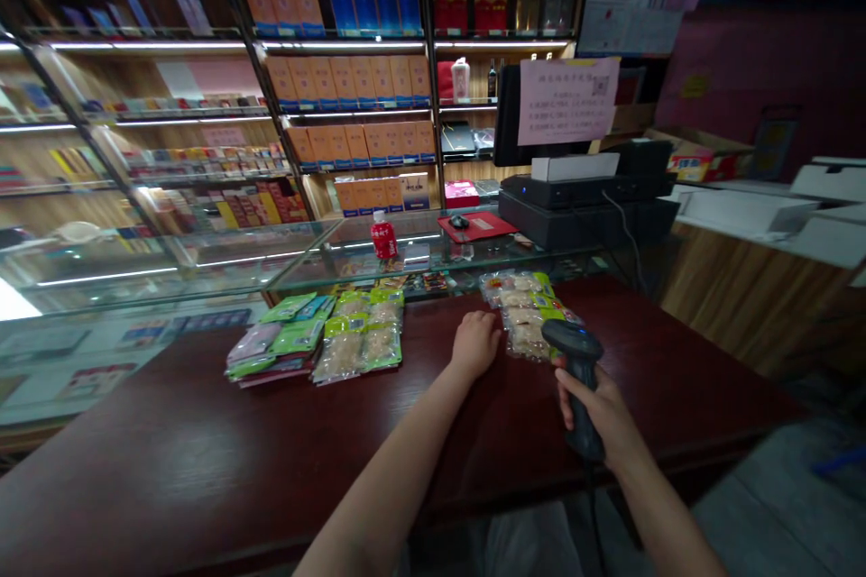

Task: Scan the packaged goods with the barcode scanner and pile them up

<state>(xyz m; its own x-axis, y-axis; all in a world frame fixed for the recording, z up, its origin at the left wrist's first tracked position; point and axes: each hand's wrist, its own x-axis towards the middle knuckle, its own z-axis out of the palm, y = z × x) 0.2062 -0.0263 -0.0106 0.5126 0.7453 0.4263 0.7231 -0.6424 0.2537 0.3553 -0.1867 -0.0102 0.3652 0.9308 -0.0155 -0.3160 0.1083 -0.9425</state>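
Observation:
My right hand (599,406) grips a black handheld barcode scanner (574,343) by its handle, with its cord hanging down past the table's front edge. The scanner's head is over the near right corner of a group of clear and green food packets (524,311). My left hand (475,343) rests palm down on the dark red table just left of those packets, its fingers slightly bent and nothing seen in it. Further left lie more clear-and-green packets (365,334), beside a stack of green and pink packets (284,338).
Behind the table (271,460) stands a glass display counter (325,243) with a red bottle (383,236), a mouse (458,222) on a red mat, and a monitor (507,122) over a black cash drawer (582,221). Shelves of boxed goods line the wall. White boxes (737,207) stand right.

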